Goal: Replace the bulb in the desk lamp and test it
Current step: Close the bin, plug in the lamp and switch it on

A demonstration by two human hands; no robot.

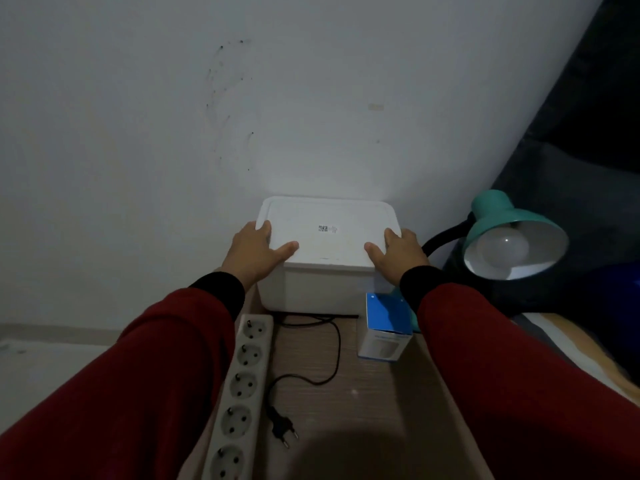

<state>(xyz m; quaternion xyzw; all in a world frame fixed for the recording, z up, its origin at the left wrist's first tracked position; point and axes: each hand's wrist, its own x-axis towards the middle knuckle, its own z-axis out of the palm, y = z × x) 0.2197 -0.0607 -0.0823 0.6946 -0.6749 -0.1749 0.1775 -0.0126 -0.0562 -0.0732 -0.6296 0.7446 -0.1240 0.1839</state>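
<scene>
A white lidded box (329, 233) stands against the wall at the far end of a small wooden table (349, 393). My left hand (258, 252) grips its left edge, thumb on the lid. My right hand (398, 254) grips its right edge the same way. To the right, a teal desk lamp (498, 216) on a black gooseneck faces me, with a white bulb (505, 249) in its shade, unlit. A blue and white bulb carton (386, 327) stands in front of the box's right corner. The lamp's black plug (282, 427) lies loose on the table.
A white power strip (242, 386) with several sockets runs along the table's left edge. The black cord (334, 355) loops across the tabletop. A dark cushion or sofa (585, 140) fills the right side. A pale floor lies to the left.
</scene>
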